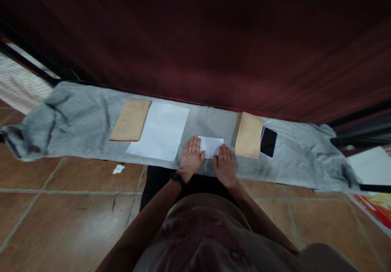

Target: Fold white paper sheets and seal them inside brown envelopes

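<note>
Pressing small white paper (211, 145) to the worktop (206, 121) | left hand (191, 158) and right hand (226, 167) flat, fingers extended, at its sides, likely keeping it smooth | brown envelopes (249, 135) alongside, presumably for reach

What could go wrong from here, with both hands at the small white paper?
The small white paper could crease or shift, since soft, wrinkled gray cloth lies beneath it. The right hand is near the brown envelopes; a sideways slip might nudge them into the smartphone. The large white sheet reaches close to the front edge, so a brush might drag it off.
</note>
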Tool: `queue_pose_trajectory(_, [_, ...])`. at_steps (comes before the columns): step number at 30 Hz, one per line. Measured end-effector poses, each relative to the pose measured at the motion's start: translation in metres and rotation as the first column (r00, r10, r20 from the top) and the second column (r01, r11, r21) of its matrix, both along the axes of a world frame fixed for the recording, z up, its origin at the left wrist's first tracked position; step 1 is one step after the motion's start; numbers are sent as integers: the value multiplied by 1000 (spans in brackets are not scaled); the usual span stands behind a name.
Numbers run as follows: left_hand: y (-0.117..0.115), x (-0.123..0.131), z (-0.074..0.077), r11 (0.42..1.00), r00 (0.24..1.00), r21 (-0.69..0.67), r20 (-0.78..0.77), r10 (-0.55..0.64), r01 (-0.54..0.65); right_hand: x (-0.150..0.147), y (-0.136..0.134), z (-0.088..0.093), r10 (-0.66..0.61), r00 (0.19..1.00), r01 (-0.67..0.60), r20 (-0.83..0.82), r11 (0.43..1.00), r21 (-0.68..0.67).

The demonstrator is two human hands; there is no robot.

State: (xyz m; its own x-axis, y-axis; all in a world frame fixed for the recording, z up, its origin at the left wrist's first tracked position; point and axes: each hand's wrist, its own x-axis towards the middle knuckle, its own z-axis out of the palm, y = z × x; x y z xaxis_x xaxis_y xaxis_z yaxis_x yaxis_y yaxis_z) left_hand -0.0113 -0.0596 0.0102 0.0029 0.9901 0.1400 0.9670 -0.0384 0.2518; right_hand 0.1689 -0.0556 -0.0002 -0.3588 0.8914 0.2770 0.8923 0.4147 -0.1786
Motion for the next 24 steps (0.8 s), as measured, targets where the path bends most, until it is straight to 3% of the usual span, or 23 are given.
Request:
queue_pose_trajectory(7, [-1,2,6,999,1000,-38,13,-11,12,-31,22,11,192,981,-193,-22,973,-127])
queue_pose_trajectory(13, [-8,-7,11,995,996,-63,-16,-82,81,-38,22,4,216,976,-214,11,973,-91])
queue_pose_trajectory(16, [-11,-16,20,988,988,-63,-55,-146,142,-38,19,2,210,978,-209,13,975,-70])
queue_pose_trajectory(19, [-6,-41,36,985,979,-16,-109,-172,171,-38,19,-1,215,976,-214,14,975,-57])
queue_pose_trajectory(22, [4,-95,52,998,987,62,-159,-17,27,-39,20,-6,214,976,-213,28,977,-24])
queue_pose_trajectory(24, [9,-144,57,951,945,125,-136,297,-281,-39,20,-9,222,974,-222,33,975,-1])
